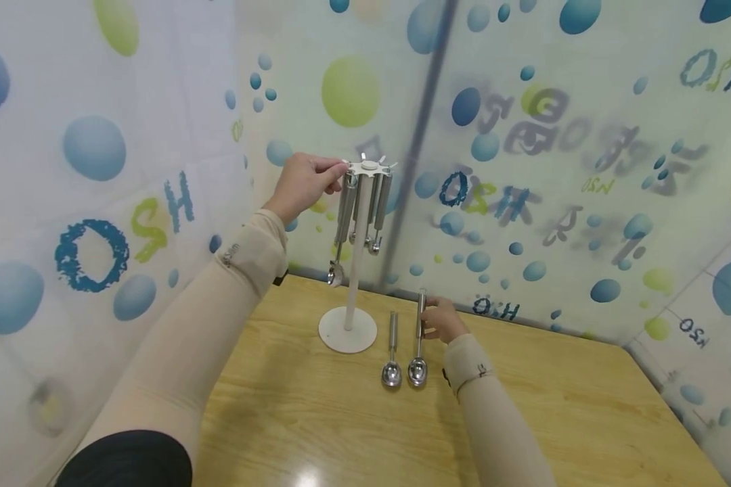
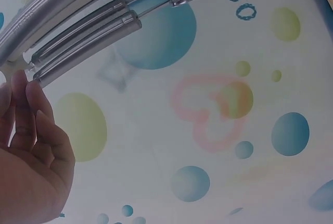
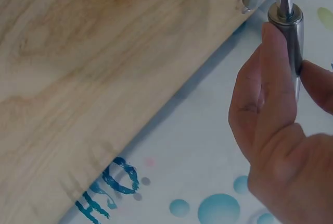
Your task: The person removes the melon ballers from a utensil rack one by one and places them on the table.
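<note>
The large spoon point(image 1: 417, 371) was just right of a smaller spoon point(image 1: 392, 374), on or barely above the tabletop point(image 1: 572, 419); contact could not be confirmed. Your right hand point(image 1: 443, 320) pinched its handle, presumably to keep the bowl clear. Your left hand point(image 1: 304, 182) pinched the top rim of the white rack point(image 1: 355, 270), apparently steadying it against its hanging utensils point(image 1: 382, 203). Patterned sheeting point(image 1: 524, 169) stood behind.

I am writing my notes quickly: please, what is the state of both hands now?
Left hand: closed, pinching the white rack at its top.
Right hand: closed, holding the rightmost metal spoon by its handle.
</note>
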{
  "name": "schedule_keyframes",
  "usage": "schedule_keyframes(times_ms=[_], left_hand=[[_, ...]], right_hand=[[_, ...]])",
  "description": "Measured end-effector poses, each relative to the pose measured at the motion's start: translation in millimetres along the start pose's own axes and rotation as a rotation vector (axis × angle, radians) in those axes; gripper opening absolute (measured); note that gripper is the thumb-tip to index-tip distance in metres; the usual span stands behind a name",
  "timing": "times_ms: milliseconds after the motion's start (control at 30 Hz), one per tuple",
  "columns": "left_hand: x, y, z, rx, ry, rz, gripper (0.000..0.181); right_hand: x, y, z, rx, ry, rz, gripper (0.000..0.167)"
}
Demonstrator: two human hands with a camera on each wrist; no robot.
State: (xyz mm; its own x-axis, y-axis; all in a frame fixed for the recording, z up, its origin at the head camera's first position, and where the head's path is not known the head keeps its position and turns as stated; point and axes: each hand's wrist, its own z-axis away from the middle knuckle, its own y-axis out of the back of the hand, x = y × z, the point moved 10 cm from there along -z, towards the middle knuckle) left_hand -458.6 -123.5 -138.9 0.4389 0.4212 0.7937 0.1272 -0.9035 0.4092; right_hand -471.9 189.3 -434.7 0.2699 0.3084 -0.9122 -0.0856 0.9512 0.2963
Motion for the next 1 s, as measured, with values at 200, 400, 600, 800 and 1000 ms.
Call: schedule_keyframes(times_ms=[200,400,600,800,1000], left_hand=[[1.5,-2.5,3.1,-0.006,-0.016,-0.039,0.034],[9.8,-3.7,0.9,-0.012,-0.025,-0.044,0.035],[14.0,-5.1,0.1,-0.020,-0.023,-0.034,0.034],[13.0,-1.5,-0.6,-0.005,-0.028,-0.037,0.033],[9.8,-3.7,-0.1,-0.011,-0.044,-0.045,0.032]], right_hand=[[22.6,-4.7,-7.3,-0.013,-0.075,0.014,0.050],[25.2,-6.4,-16.2,0.006,-0.062,0.207,0.016],[30.1,-9.8,-26.1,0.040,-0.045,0.365,0.025],[32.4,-11.1,-30.2,0.040,-0.059,0.316,0.031],[11.5,0.3,-23.2,0.072,0.075,0.405,0.031]])
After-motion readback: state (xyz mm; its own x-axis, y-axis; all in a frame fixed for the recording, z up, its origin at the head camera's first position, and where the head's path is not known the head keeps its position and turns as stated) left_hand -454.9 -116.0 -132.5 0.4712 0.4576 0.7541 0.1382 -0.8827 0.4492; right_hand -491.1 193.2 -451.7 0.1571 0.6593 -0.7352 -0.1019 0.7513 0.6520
